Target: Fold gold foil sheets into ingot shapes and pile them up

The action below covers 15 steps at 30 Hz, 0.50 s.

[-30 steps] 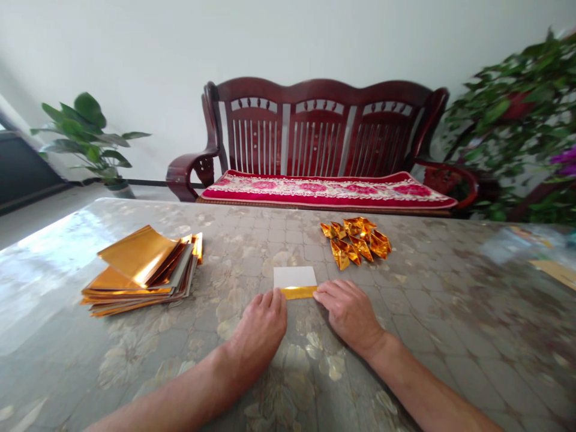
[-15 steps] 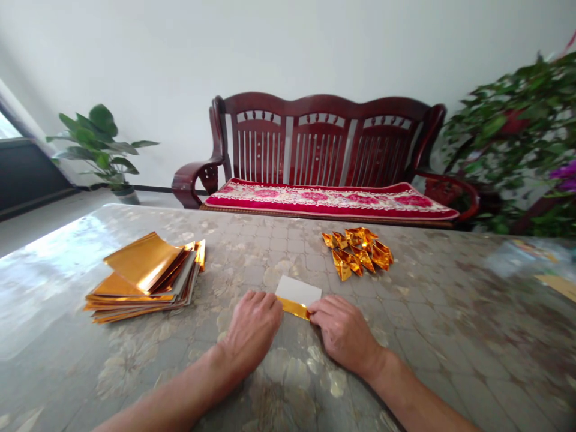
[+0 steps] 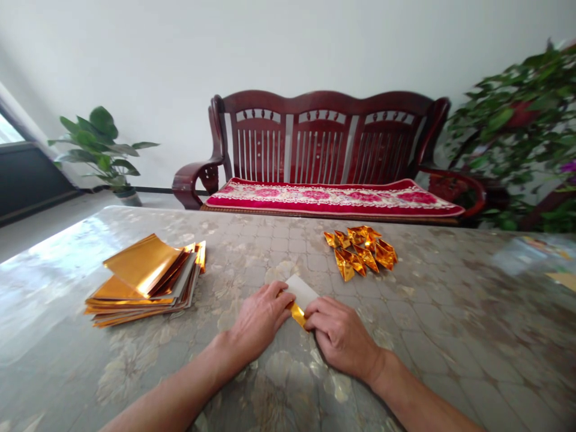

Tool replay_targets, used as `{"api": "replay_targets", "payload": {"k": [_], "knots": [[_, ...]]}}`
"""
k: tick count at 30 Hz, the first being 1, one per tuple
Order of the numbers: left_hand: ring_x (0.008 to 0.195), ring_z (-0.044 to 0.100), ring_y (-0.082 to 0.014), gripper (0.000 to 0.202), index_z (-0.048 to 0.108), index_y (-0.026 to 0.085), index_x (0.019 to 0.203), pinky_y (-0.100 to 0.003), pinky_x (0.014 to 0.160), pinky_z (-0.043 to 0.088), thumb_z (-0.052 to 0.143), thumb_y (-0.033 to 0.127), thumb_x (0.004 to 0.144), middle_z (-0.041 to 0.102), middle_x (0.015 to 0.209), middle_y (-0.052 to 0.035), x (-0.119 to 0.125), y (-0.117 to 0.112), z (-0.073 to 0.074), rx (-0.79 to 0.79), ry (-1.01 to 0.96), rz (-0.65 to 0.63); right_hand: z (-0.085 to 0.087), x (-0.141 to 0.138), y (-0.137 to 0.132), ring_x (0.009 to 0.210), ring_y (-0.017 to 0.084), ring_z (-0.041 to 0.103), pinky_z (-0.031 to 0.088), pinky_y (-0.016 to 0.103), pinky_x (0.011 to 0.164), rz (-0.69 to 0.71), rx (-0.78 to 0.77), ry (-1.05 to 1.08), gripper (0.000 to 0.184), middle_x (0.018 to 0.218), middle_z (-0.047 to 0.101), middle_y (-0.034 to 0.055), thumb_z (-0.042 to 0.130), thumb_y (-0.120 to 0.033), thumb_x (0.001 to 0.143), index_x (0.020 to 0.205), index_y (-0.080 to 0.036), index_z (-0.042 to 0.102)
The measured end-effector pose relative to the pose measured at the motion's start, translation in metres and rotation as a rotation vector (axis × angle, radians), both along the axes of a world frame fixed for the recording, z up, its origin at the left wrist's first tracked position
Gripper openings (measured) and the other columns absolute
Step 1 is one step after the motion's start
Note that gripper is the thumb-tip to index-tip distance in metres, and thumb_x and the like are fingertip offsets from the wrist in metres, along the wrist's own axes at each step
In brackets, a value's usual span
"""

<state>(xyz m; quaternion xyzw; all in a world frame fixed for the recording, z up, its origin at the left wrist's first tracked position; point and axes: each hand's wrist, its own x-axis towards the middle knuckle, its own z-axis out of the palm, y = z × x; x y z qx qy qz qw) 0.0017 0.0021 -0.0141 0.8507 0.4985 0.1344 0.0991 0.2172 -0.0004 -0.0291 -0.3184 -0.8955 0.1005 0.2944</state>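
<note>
Between my hands lies a foil-backed paper sheet (image 3: 301, 293), white side up, with its near edge folded over as a gold strip. My left hand (image 3: 261, 321) pinches the sheet's left side, and my right hand (image 3: 339, 336) presses on the gold strip from the right. Part of the strip is hidden under my fingers. To the left, a stack of gold foil sheets (image 3: 144, 282) lies on the patterned table cover (image 3: 432, 312). A pile of folded gold foil pieces (image 3: 360, 249) lies ahead of my hands, out of reach of my fingers.
Behind the table's far edge stands a dark red wooden bench (image 3: 324, 144) with a red cushion. A potted plant (image 3: 101, 147) stands at the left, and leafy foliage (image 3: 513, 126) at the right. A transparent bag and tan card (image 3: 558, 276) lie at the table's right edge.
The sheet has turned clockwise and now lies diagonally. My hands have closed in on it, and my left fingers have moved up onto its left side.
</note>
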Motion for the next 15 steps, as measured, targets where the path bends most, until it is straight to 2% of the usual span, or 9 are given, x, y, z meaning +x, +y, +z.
{"api": "replay_targets", "payload": {"k": [6, 12, 15], "knots": [[0.097, 0.061, -0.0172, 0.013, 0.056, 0.022, 0.106, -0.028, 0.086, 0.05, 0.05, 0.018, 0.096, 0.059, 0.104, -0.0012, -0.0014, 0.0032, -0.0014, -0.016, -0.067, -0.027, -0.0012, -0.0002, 0.0003, 0.092, 0.018, 0.059, 0.047, 0.029, 0.082, -0.01, -0.023, 0.037, 0.033, 0.095, 0.066, 0.0035, 0.045, 0.004, 0.07, 0.078, -0.022, 0.064], [0.096, 0.062, -0.0161, 0.025, 0.052, 0.024, 0.116, -0.027, 0.083, 0.049, 0.047, 0.013, 0.094, 0.058, 0.107, -0.0014, -0.0033, 0.0018, -0.0026, -0.043, -0.115, -0.038, -0.0005, 0.0007, 0.0006, 0.096, 0.018, 0.058, 0.046, 0.029, 0.086, -0.01, -0.055, 0.022, 0.033, 0.101, 0.065, 0.0034, 0.044, 0.005, 0.07, 0.078, -0.021, 0.062], [0.093, 0.061, -0.0152, 0.017, 0.055, 0.023, 0.107, -0.025, 0.081, 0.048, 0.047, 0.014, 0.095, 0.057, 0.103, -0.0004, -0.0033, 0.0008, -0.0018, -0.026, -0.107, -0.052, -0.0004, 0.0008, 0.0006, 0.09, 0.017, 0.057, 0.045, 0.028, 0.081, 0.017, -0.05, 0.008, 0.031, 0.096, 0.065, 0.0029, 0.044, 0.005, 0.073, 0.078, -0.021, 0.062]]}}
